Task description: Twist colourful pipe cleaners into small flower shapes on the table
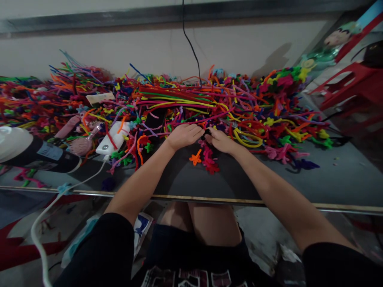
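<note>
My left hand [186, 135] and my right hand [219, 140] meet over the grey table, fingertips nearly together. Both are closed in a pinch around a small dark thing [206, 134] that I cannot make out. Just below the fingers lies a cluster of pink and red pipe-cleaner flowers [208, 158]. To its left is a single orange pipe-cleaner flower [195, 157]. Behind the hands, a bundle of straight pipe cleaners [176, 98] in red, green, yellow and pink rests on the heap.
A long heap of coloured pipe cleaners [101, 89] lines the wall. At left are a black-and-white bottle [44, 153], a pink hairbrush [82, 144] and a white power bank [112, 140] with a cable [85, 181]. Yellow loops [247, 139] lie at right, near red stools [353, 85].
</note>
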`<state>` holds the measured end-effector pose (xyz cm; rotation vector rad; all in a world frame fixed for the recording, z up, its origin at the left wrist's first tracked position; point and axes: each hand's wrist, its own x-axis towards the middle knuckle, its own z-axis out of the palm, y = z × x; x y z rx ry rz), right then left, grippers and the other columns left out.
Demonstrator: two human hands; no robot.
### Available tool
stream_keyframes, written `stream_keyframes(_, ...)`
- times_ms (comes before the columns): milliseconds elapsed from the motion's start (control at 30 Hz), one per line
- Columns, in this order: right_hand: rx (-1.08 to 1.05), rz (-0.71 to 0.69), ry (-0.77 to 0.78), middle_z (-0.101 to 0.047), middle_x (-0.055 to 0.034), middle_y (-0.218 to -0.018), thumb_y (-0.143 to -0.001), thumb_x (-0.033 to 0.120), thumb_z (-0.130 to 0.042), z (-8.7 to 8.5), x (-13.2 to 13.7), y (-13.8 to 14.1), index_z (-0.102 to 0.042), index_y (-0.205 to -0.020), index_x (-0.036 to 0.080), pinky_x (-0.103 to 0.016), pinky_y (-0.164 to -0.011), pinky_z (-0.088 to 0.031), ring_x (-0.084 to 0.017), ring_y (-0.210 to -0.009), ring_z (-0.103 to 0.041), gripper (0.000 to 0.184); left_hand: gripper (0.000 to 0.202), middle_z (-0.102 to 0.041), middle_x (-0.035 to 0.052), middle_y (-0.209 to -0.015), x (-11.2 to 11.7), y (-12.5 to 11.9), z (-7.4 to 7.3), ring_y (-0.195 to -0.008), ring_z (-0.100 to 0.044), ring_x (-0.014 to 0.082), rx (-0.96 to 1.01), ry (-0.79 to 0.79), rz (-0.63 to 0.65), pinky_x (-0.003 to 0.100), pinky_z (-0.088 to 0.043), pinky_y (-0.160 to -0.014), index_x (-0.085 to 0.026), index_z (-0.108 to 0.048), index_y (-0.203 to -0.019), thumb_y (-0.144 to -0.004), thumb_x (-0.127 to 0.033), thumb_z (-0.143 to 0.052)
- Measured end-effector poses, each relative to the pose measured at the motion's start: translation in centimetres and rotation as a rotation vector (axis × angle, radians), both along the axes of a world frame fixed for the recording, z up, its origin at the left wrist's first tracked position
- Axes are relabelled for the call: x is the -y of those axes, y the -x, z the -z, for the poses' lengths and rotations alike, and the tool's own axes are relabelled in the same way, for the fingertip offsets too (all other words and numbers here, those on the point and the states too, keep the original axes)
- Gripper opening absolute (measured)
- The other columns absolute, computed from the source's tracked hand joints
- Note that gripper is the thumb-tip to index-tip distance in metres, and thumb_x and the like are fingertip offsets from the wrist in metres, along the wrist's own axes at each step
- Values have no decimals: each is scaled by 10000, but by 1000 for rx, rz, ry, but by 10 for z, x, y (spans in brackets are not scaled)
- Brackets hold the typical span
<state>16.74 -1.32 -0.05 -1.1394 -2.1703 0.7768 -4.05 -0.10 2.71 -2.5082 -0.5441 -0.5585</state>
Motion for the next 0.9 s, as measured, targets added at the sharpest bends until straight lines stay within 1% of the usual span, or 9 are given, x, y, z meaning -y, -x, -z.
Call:
stream_keyframes(133, 60, 11, -38, -467, 19, -622, -910, 298, -401, -3, 3, 2, -360, -790, 235, -305, -562, -343, -153, -586, -440, 141, 276, -696, 47, -888, -1, 1, 1, -800, -620, 124, -13, -3, 21, 255, -438, -679, -149, -634, -1014, -968, -127, -363)
stream_keyframes(267, 154, 58, -91, -508, 1, -650, -905, 279, -413, -6, 6, 4, -419, -846, 224, -298, -554, -323, -157, -575, -454, 81, 248, -668, 61, -804, 0, -1, 3, -744, -606, 141, -33, 39, 4, 265, -410, -633, -129, -641, -875, -940, -141, -402)
stream_keyframes(367, 210, 85, -105, -562, -30, -699, -918, 285, -403, -7, 9, 6, -466, -922, 207, -297, -565, -325, -174, -595, -492, 101, 236, -657, 66, -773, 1, -6, 8, -713, -603, 151, 78, 129, -21, 268, -390, -601, -130, -642, -814, -916, -219, -448)
stream_keyframes(467, 250, 106, -130, -603, -56, -726, -933, 282, -376, -9, 11, 7, -499, -1004, 191, -298, -569, -321, -200, -622, -537, 168, 178, -657, 64, -774, 3, -13, 14, -714, -593, 150, 343, 345, -84, 261, -396, -612, -134, -648, -808, -852, -238, -511)
stream_keyframes(533, 295, 136, -156, -626, -73, -745, -936, 275, -372, -10, 12, 8, -513, -1047, 182, -299, -566, -305, -219, -651, -564, 202, 133, -625, 29, -690, 4, -18, 17, -643, -553, 122, 532, 566, -142, 246, -391, -609, -138, -631, -733, -801, -211, -543)
stream_keyframes(633, 343, 176, -175, -646, -94, -785, -939, 284, -379, -11, 12, 7, -530, -1050, 174, -301, -566, -287, -231, -685, -583, 217, 159, -589, -10, -608, 5, -23, 17, -580, -513, 93, 668, 858, -192, 223, -377, -590, -143, -612, -670, -802, -196, -541)
stream_keyframes(733, 265, 180, -145, -630, -72, -748, -934, 326, -399, -8, 7, 3, -537, -948, 184, -300, -584, -311, -209, -665, -565, 199, 170, -649, 1, -698, 5, -24, 17, -646, -554, 98, 703, 902, -156, 224, -400, -637, -147, -650, -742, -839, -248, -553)
stream_keyframes(800, 122, 153, -93, -594, -35, -679, -926, 363, -413, -3, 2, 0, -514, -856, 195, -295, -593, -337, -184, -631, -541, 208, 191, -682, 14, -771, 4, -24, 18, -696, -580, 105, 749, 912, -135, 228, -418, -669, -152, -668, -801, -861, -292, -553)
stream_keyframes(900, -81, 95, 20, -536, 17, -579, -920, 447, -419, 5, -5, -3, -461, -766, 209, -284, -593, -356, -144, -560, -497, 287, 224, -685, 15, -775, 0, -23, 21, -691, -580, 104, 823, 971, -125, 225, -423, -658, -149, -670, -817, -871, -330, -550)
